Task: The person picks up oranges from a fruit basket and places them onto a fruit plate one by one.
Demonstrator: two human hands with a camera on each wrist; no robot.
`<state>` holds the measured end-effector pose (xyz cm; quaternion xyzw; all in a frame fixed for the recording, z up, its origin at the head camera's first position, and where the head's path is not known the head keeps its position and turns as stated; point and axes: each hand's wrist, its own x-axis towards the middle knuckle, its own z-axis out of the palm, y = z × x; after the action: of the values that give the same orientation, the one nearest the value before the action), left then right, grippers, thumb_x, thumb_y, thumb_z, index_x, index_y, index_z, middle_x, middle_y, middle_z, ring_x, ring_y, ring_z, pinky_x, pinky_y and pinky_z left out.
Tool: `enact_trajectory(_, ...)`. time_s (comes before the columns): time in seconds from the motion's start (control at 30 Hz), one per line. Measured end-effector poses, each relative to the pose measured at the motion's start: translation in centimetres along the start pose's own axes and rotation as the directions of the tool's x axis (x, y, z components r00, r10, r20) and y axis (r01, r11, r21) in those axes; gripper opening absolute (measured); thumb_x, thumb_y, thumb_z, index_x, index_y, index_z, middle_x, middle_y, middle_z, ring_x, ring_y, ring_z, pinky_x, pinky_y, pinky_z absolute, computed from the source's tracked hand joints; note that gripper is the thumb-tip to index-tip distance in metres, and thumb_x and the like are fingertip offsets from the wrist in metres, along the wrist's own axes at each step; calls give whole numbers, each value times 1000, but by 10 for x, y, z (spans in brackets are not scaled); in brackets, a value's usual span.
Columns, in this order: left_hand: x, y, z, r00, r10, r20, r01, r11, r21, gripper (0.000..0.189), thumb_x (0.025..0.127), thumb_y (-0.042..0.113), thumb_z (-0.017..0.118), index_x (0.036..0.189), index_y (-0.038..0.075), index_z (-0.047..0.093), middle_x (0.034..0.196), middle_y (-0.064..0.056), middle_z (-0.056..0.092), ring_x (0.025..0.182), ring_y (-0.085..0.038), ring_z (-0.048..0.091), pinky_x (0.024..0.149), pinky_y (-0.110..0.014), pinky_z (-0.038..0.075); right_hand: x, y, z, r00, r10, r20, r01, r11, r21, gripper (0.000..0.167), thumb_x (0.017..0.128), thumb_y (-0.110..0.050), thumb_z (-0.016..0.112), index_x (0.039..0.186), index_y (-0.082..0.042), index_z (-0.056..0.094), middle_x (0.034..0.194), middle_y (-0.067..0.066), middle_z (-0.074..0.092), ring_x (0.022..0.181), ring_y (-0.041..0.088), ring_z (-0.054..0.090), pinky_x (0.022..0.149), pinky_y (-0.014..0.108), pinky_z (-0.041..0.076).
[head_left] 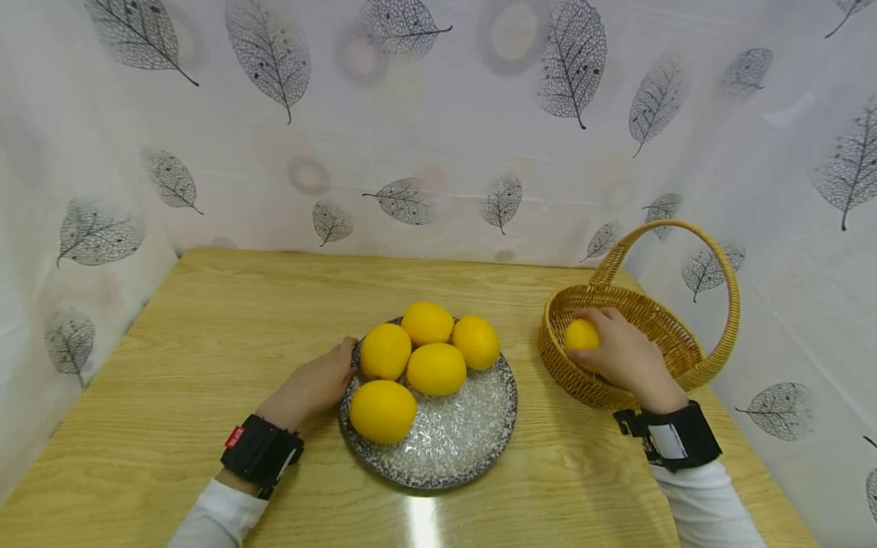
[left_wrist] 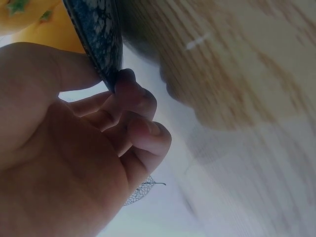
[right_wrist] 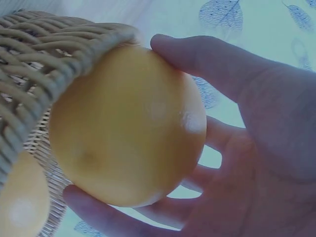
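On the left, my left hand [head_left: 327, 377] holds the rim of a round speckled plate [head_left: 473, 426]. In the left wrist view the thumb lies on the upper side of the plate's dark edge [left_wrist: 101, 34], with curled fingers under it. Several yellow oranges [head_left: 382, 412] sit on the plate, mostly toward its left and far side. My right hand [head_left: 625, 354] grips another orange [head_left: 581, 335] at the mouth of a wicker basket [head_left: 569, 380]. The right wrist view shows thumb and fingers spread around this held orange [right_wrist: 128, 128], close by the woven rim [right_wrist: 64, 59].
A second orange [right_wrist: 19, 202] lies inside the basket in the right wrist view. The basket's tall handle [head_left: 733, 304] arches up at the right. Beneath everything is a wooden table [head_left: 226, 327], with a leaf-patterned curtain [head_left: 438, 114] behind and at both sides.
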<state>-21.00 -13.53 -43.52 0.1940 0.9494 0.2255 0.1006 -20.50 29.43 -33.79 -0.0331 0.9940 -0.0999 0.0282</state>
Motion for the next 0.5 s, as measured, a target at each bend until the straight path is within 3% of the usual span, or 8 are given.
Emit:
enact_trajectory(0.3, 2, -1, 1, 1000, 14, -8, -14, 1000, 20, 41, 106, 9, 47, 141, -10, 39, 139, -33, 58, 127, -44, 60, 103, -56, 54, -7, -11, -1, 999, 3, -51, -2, 1000, 4, 65, 91, -37, 74, 146, -11, 51, 142, 30, 49, 110, 48, 62, 75, 61, 57)
enact_trajectory(0.5, 1, -2, 2, 1000, 6, 0, -6, 1000, 15, 39, 106, 8, 47, 140, -9, 39, 136, -31, 60, 124, -41, 62, 100, -55, 56, -10, -21, -3, 996, 9, -89, -8, 1000, 10, 62, 91, -36, 75, 144, -14, 52, 145, 27, 48, 113, 50, 58, 72, 61, 57)
